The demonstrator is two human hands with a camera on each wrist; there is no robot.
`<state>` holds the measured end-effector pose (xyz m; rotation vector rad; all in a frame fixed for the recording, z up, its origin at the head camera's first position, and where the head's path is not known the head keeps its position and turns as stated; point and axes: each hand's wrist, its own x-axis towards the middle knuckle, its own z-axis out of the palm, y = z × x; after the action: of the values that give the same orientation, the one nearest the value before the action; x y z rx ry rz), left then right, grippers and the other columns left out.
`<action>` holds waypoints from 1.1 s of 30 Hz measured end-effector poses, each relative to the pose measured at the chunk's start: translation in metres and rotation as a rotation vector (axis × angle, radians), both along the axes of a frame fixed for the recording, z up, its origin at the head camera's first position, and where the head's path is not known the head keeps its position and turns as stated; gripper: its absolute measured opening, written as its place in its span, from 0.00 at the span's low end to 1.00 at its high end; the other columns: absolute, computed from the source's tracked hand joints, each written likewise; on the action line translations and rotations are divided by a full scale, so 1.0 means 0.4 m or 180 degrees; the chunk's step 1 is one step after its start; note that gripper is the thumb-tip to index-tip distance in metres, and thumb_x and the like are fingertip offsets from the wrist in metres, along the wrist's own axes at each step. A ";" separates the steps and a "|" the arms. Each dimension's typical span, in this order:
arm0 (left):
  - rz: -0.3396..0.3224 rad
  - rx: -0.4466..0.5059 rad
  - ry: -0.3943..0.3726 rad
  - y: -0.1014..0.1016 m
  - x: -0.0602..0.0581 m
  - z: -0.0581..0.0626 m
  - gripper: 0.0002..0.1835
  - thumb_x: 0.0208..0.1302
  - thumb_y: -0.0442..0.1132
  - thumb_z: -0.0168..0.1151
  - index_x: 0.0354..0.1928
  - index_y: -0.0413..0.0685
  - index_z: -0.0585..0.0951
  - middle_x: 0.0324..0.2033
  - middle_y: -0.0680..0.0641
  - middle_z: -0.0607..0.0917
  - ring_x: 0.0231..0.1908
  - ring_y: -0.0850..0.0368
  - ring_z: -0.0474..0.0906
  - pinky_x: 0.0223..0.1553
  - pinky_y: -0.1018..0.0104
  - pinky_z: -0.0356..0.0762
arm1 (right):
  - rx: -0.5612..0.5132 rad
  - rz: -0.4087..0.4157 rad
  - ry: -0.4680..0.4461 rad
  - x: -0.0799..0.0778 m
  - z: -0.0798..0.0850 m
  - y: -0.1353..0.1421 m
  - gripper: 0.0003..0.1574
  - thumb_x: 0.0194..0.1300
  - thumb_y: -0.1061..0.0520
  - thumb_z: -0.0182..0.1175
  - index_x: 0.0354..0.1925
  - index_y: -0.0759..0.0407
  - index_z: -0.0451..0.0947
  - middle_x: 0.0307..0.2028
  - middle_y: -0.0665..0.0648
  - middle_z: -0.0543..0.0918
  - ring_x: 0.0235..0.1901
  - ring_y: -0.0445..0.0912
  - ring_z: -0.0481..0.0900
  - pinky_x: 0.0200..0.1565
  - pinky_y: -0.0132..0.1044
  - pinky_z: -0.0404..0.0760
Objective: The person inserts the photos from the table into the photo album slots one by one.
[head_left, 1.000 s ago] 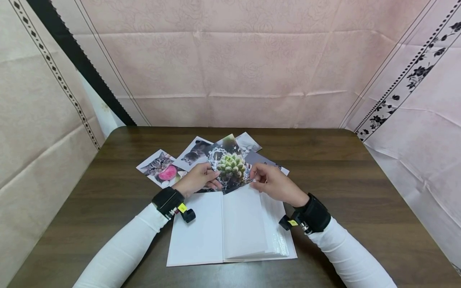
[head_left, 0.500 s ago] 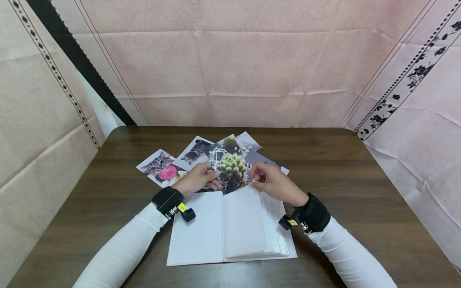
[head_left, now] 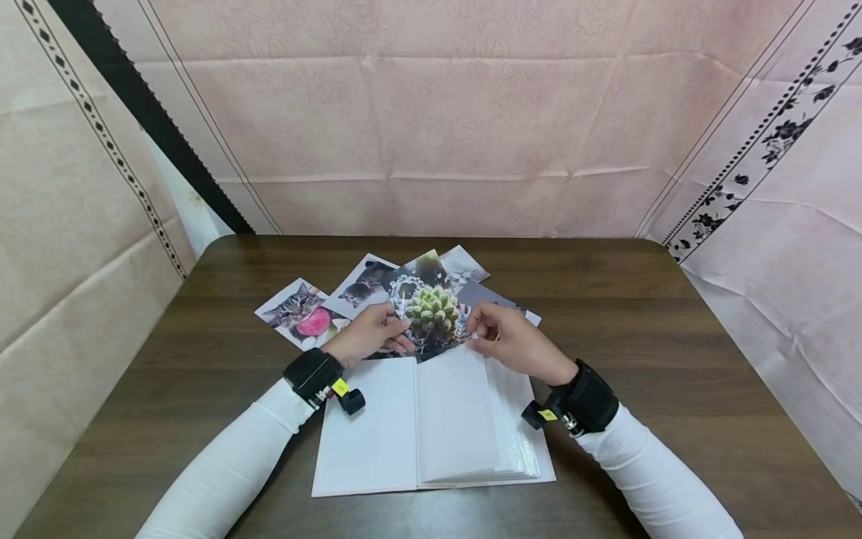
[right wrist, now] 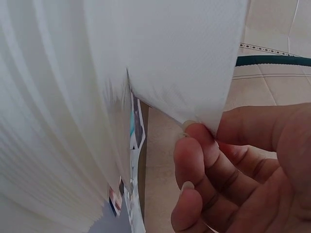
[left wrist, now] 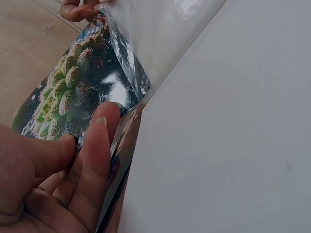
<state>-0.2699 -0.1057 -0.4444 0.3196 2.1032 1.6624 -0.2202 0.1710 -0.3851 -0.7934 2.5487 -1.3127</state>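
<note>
**Succulent photo [head_left: 431, 299] held to the lip of a lifted album page [head_left: 458, 419]**

At left, a cat photo [head_left: 296, 314] lies on the wooden table [head_left: 182, 374] beside a photo of a dark animal [head_left: 364, 284], both just past the album, set there, I judge, to be near without covering its pages. Next I have the left hand [head_left: 373, 335] pinching the succulent photo's near left edge between thumb and fingers, likely to steady its slant. That photo stands at the far edge of the open album [head_left: 367, 427]; my left wrist view shows its corner under clear film [left wrist: 160, 43], though how deep it sits I cannot tell. A grey photo [head_left: 486, 294] lies farther right, partly hidden by the right hand [head_left: 515, 340], whose thumb and fingers meet on the page's raised corner, presumably to keep the film parted. Whether they also grip the succulent photo, I cannot tell.
</note>
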 end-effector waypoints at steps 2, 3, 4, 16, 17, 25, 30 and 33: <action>-0.0002 -0.0002 -0.0010 -0.001 0.000 -0.001 0.13 0.73 0.41 0.49 0.35 0.40 0.62 0.33 0.40 0.87 0.37 0.49 0.84 0.42 0.61 0.80 | -0.0010 0.0008 -0.0023 0.000 0.003 -0.001 0.09 0.63 0.63 0.60 0.41 0.62 0.71 0.28 0.57 0.75 0.27 0.48 0.73 0.29 0.34 0.73; -0.0002 0.0000 -0.0015 0.000 0.000 -0.001 0.13 0.73 0.41 0.50 0.35 0.40 0.62 0.33 0.40 0.87 0.37 0.49 0.84 0.42 0.61 0.80 | -0.0014 0.0011 -0.0033 0.001 0.004 -0.001 0.09 0.63 0.63 0.60 0.41 0.62 0.71 0.28 0.57 0.75 0.27 0.48 0.73 0.29 0.34 0.73; 0.0000 -0.0003 -0.0025 -0.001 0.000 -0.001 0.12 0.73 0.41 0.50 0.35 0.40 0.62 0.33 0.40 0.87 0.37 0.49 0.84 0.42 0.61 0.80 | -0.0016 0.0014 -0.0044 0.001 0.005 -0.001 0.09 0.63 0.63 0.60 0.41 0.62 0.72 0.28 0.57 0.75 0.27 0.48 0.73 0.29 0.34 0.73; 0.0010 0.0016 -0.0053 0.000 -0.001 -0.004 0.13 0.73 0.41 0.49 0.35 0.40 0.62 0.33 0.40 0.87 0.36 0.49 0.84 0.41 0.61 0.81 | 0.0041 0.0028 -0.0015 0.002 0.007 0.002 0.09 0.62 0.62 0.62 0.40 0.61 0.72 0.29 0.56 0.74 0.29 0.49 0.71 0.30 0.34 0.72; 0.0013 0.0014 -0.0055 0.000 -0.001 -0.004 0.13 0.73 0.41 0.49 0.35 0.40 0.62 0.33 0.40 0.87 0.36 0.49 0.84 0.41 0.61 0.81 | 0.0044 0.0032 -0.0014 0.001 0.006 0.003 0.09 0.62 0.62 0.62 0.40 0.61 0.72 0.29 0.56 0.74 0.29 0.48 0.71 0.30 0.34 0.72; 0.0036 -0.0007 -0.0067 0.000 -0.001 -0.004 0.12 0.73 0.41 0.50 0.35 0.40 0.62 0.33 0.40 0.87 0.36 0.49 0.84 0.42 0.61 0.80 | 0.0094 0.0040 -0.0016 0.002 0.008 0.006 0.10 0.62 0.62 0.62 0.41 0.60 0.72 0.29 0.56 0.73 0.29 0.49 0.71 0.30 0.34 0.71; 0.0037 -0.0024 -0.0070 0.000 -0.001 -0.004 0.13 0.72 0.42 0.50 0.36 0.40 0.62 0.33 0.40 0.87 0.36 0.49 0.84 0.42 0.61 0.80 | 0.0098 0.0038 -0.0033 0.002 0.010 0.006 0.10 0.61 0.63 0.62 0.41 0.61 0.72 0.29 0.56 0.73 0.29 0.49 0.70 0.29 0.34 0.71; 0.0028 -0.0023 -0.0061 0.000 -0.001 -0.004 0.13 0.72 0.42 0.50 0.36 0.40 0.62 0.33 0.40 0.87 0.36 0.49 0.84 0.42 0.61 0.80 | 0.0097 0.0035 -0.0036 0.003 0.011 0.006 0.10 0.61 0.63 0.62 0.41 0.61 0.72 0.29 0.56 0.73 0.28 0.49 0.70 0.29 0.34 0.71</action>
<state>-0.2704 -0.1057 -0.4458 0.2913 2.0991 1.6559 -0.2192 0.1732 -0.3807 -0.7911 2.5455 -1.2685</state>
